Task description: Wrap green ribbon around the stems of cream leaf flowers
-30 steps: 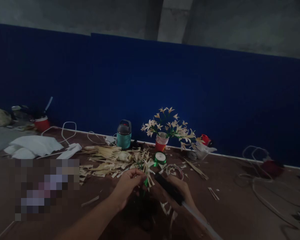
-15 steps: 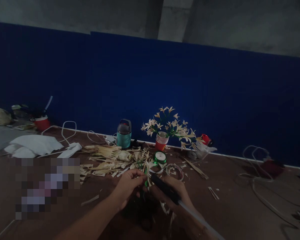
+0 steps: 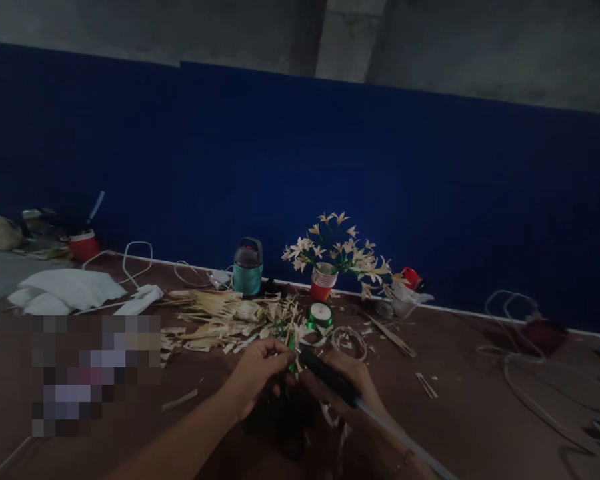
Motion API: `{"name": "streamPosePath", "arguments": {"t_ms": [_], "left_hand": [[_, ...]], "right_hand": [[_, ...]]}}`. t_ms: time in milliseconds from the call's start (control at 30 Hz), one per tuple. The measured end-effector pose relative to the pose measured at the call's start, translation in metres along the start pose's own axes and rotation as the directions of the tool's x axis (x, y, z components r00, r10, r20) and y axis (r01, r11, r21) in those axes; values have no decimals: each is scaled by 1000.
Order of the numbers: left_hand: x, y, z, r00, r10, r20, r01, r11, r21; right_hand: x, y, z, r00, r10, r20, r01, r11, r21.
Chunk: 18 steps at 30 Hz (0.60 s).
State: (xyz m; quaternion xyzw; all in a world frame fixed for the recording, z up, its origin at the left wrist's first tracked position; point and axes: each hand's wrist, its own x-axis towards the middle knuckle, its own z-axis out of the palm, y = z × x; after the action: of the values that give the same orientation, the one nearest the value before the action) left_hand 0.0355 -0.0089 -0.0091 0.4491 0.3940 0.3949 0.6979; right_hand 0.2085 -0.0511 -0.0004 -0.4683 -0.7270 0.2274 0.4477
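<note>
My left hand is closed in a pinch on a thin green stem. Pale, dry petals show just above the fingertips, among the loose pieces behind them. My right hand lies close by on the right and is wrapped around a black-handled tool. A long grey shaft runs from its handle toward the bottom right; the tool's kind cannot be told. Right-hand fingertips are mostly hidden behind the handle. Just beyond the hands sits a roll of green tape with a white core.
Dry husk pieces are heaped beyond my left hand. Pale husk flowers stand in a red and white cup. A teal jar with a dark lid is near the blue wall. Cables lie at right, white cloth at left.
Almost nothing differs. Both hands keep their places and grips, with the black handle shifted very slightly left.
</note>
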Motion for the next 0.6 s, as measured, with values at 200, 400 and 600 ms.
{"name": "streamPosePath", "arguments": {"t_ms": [200,400,600], "left_hand": [[-1,2,0,999,-31,15,31,999,14],[-1,0,-1,999,-11,33,11,1000,-8],[-2,2,0,1000,-15,19,15,1000,-13]], "right_hand": [[1,-2,-1,1000,17,-5,-17,1000,-24],[1,-1,0,1000,-3,-21,2,1000,-30],[1,0,-1,999,-27,-39,25,998,-55]]}}
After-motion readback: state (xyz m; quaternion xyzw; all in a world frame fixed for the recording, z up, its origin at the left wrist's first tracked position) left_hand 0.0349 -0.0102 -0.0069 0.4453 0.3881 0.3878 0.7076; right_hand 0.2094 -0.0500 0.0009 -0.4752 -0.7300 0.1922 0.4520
